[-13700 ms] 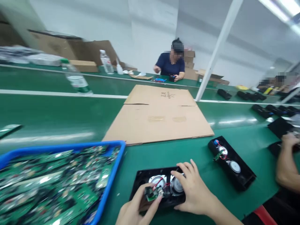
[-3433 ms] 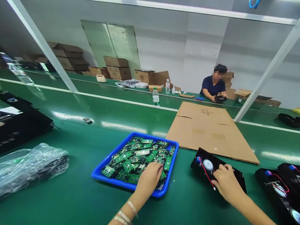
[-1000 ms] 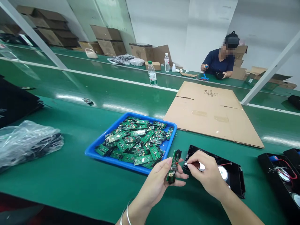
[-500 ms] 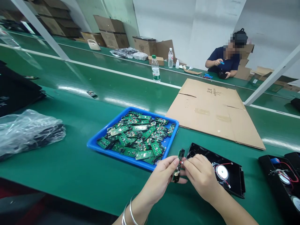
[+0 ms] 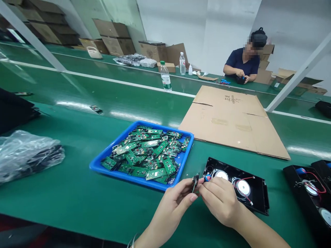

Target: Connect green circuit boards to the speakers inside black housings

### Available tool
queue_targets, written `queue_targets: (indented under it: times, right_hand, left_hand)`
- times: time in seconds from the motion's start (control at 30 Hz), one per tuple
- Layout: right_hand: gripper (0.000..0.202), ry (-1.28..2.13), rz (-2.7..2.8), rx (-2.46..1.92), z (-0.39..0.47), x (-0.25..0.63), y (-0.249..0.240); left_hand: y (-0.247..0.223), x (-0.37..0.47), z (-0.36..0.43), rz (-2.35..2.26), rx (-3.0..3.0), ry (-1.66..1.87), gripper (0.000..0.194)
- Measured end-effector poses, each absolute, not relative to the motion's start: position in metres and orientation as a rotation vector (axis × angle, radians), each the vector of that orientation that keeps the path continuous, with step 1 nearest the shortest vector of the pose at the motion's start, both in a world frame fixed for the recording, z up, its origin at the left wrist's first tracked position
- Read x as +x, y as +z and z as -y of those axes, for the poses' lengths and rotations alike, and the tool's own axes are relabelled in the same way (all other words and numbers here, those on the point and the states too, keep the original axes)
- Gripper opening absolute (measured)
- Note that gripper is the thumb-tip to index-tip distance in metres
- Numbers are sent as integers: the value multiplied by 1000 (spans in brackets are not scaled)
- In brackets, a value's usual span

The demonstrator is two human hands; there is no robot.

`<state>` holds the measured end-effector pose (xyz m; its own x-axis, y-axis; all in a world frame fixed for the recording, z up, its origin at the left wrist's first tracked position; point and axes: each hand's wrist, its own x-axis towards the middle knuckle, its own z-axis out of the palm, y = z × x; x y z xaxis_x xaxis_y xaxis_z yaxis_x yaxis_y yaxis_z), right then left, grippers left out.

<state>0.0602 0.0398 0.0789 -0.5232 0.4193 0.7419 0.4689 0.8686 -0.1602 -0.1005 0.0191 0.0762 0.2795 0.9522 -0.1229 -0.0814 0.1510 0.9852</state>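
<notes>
My left hand (image 5: 173, 203) pinches a small circuit board (image 5: 195, 182), turned nearly edge-on, between thumb and fingers. Right beside it, my right hand (image 5: 221, 199) is closed with its fingertips at the board's edge; what they hold is too small to make out. Behind my right hand lies an open black speaker housing (image 5: 256, 193) with two round white-backed speakers, thin wires and a blue part (image 5: 207, 178). A blue tray (image 5: 103, 169) piled with green circuit boards (image 5: 155, 174) is to the left of my hands.
Flat cardboard (image 5: 232, 120) lies beyond the housing. More black housings (image 5: 300, 196) are at the right edge, a plastic-wrapped bundle (image 5: 31, 155) at the left. A bottle (image 5: 166, 77) stands further back. Across the bench sits a person (image 5: 241, 63) holding a dark object.
The board in my left hand has turned from face-on to nearly edge-on. Both speakers and the blue part now show beside my right hand. The view has shifted slightly.
</notes>
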Motion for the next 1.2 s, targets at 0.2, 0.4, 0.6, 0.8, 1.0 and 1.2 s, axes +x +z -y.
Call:
queue_targets:
  times: [0.2,0.4,0.6,0.8,1.0,1.2]
  right_hand:
    - [17,-37,2170,-594,-42,63,77]
    - [23,22,2352,-730,-40,79,86]
    - [37,217,2430,-1551,-18,153,92]
    - [56,549,2502,-1488,-6,183,82]
    - [27,834,2075,-1385,-22,165,78]
    - [19,1272,1209,-1419,-32,145,54]
  left_hand:
    - [71,-98,-17,-1040,1274,934,32]
    - [69,-99,-21,-1085,1332,769,37]
    - [68,-94,-12,-1145,1332,560,32]
    - [69,-67,-18,-935,1165,517,23]
    - [81,-45,-28,-1091,1385,564,26]
    - [77,-36,-33,-1129,1328,653,32]
